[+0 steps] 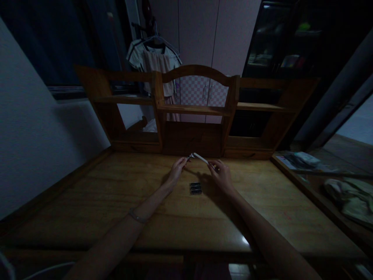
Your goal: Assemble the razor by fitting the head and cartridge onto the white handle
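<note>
left hand (177, 168): fingertips pinched on the metal-looking head end of the slim white tool (200, 157); the arm reaches in from the near edge of the desk (87, 194).
right hand (222, 175): fingers closed on the opposite end of the tool's handle, grasping it, with the knuckles turned up.
slim white tool: held in the air between the two hands, just above the desk and close to the middle of its far edge. It slopes down a little towards the right hand (the light is too dim to tell what kind of tool it is).
dark pack (195, 188): lies flat on the desk between the two wrists, on the near side of the tool. Neither hand touches it.
bracelet (136, 216): thin band round the left wrist.
shelf unit (192, 111): wooden, stands along the far edge of the desk, arched at its middle.
hanging clothes (155, 58): on a hanger behind the shelf unit, left of its middle.
papers (297, 160): on the side ledge past the desk's far right corner.
crumpled cloth (349, 196): farther along that ledge, beyond the desk's right edge.
</note>
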`<state>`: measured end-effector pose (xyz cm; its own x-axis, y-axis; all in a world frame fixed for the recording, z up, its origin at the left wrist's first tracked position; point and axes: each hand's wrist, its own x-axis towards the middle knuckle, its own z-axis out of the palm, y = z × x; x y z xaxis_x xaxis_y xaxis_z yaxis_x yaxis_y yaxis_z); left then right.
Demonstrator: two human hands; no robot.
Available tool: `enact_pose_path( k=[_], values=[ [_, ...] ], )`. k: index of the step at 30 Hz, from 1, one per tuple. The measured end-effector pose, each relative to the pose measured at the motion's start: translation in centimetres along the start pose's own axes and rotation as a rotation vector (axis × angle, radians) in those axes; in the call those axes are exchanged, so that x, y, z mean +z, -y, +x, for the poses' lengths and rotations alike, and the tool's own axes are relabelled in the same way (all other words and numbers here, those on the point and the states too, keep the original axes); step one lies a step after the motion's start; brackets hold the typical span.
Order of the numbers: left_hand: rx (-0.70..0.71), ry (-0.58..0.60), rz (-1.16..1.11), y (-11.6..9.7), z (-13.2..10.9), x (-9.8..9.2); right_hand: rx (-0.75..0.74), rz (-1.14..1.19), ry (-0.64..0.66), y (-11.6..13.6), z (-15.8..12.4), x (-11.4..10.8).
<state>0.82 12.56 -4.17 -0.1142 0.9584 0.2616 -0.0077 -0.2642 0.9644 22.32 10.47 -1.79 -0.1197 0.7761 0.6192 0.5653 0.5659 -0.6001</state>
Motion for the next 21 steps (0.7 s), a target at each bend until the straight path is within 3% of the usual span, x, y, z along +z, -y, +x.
enact_pose_path(
  k=[5,10,16,21],
  values=[
    [0.005,0.015,0.003,-0.3,-0.2,0.1,-0.023,0.036,-0.079,0.6,0.1,-0.4],
    [-0.023,0.030,-0.035,0.1,-0.1,-0.1,-0.060,0.072,0.014,1.3,-0.2,-0.1],
    [-0.062,0.044,-0.131,0.5,0.3,-0.1,-0.024,0.025,-0.013,0.6,-0.2,0.2],
    [-0.071,0.023,-0.163,0.7,0.3,-0.1,-0.069,0.061,0.010,1.7,-0.3,-0.3]
  ],
)
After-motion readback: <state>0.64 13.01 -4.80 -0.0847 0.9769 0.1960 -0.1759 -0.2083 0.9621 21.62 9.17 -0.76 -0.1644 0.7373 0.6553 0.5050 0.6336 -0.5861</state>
